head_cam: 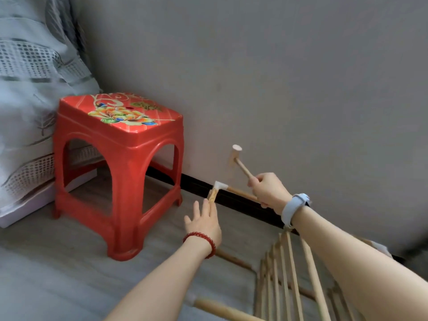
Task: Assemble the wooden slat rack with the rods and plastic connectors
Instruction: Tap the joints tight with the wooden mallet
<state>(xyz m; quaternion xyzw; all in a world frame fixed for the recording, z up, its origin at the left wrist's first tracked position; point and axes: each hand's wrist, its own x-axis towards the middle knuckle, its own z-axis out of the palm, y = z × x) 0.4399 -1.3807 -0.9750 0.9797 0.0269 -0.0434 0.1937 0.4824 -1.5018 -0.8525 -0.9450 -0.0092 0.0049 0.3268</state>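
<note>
A person's right hand (268,189), a pale watch band (293,208) on its wrist, curls its fingers round the handle of a small wooden mallet (239,161), whose cylindrical head stands raised above and to the left of the knuckles. Just below and left of those fingers, a white plastic corner connector (220,186) joins two round wooden rods: one rod (243,193) runs back under the right hand, the other (212,195) slants down to the left hand (203,222). The left hand, with a red bead bracelet (201,240) at the wrist, has its fingers held straight and together, their tips against that slanting rod; whether they wrap it cannot be told. Beneath the right forearm lies the rack's panel of thin, pale wooden slats (287,274), set side by side across rods on the grey floor (69,262). Well to the left of both hands stands a glossy red plastic stool (118,172) with a floral printed seat, beside patterned bedding (27,89).
</note>
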